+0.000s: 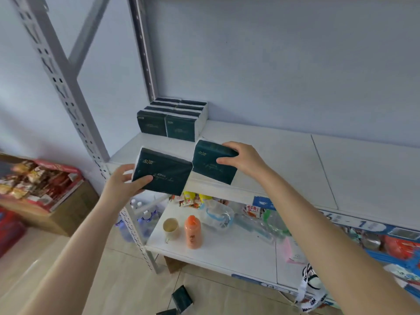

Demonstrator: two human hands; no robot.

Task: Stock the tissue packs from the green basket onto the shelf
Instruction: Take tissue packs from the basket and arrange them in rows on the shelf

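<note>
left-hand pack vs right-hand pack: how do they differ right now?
1. The left pack sits lower, out in front of the shelf edge; the right pack is higher, over the shelf's front.
2. The left hand grips the left pack at its left end; the right hand grips the right pack at its right end.
Shared: same dark green wrapper, fronts facing the camera.

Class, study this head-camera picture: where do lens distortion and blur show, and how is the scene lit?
Head view: the wide lens slants the upright at left; the snack box at the left edge is smeared; the pack in the left hand is fairly sharp, its gold print soft; light is even, with no glare on the shelf.
</note>
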